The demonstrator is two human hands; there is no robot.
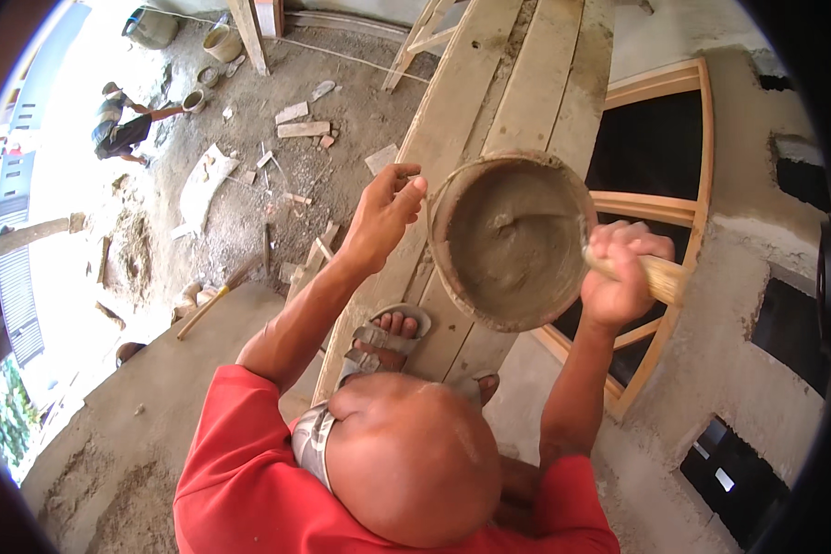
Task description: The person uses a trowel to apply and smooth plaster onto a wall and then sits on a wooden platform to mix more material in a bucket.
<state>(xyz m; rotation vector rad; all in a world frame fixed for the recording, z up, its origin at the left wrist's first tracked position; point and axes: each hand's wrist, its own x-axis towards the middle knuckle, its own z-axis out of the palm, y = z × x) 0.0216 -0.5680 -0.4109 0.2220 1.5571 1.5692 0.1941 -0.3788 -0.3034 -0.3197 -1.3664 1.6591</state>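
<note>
A round bucket (441, 242) of wet grey mortar (512, 254) rests on the planks in front of me. My right hand (621, 270), at the bucket's right rim, is closed round the pale wooden handle (663, 280) of a trowel. The trowel's blade is hard to make out against the mortar, whose surface shows a swirl and a ridge. Left of the bucket, my left hand (388, 210) hovers over the plank edge, fingers loosely bent and thumb apart from them. I see nothing held in it, and it does not appear to touch the rim.
My sandalled feet stand on the raised plank platform (452, 102). To the right are a wooden window frame (706, 138) and a rough plastered wall (743, 245) with dark openings. Down left, rubble, brick pieces (303, 129) and buckets (222, 42) lie around; another person (120, 125) bends there.
</note>
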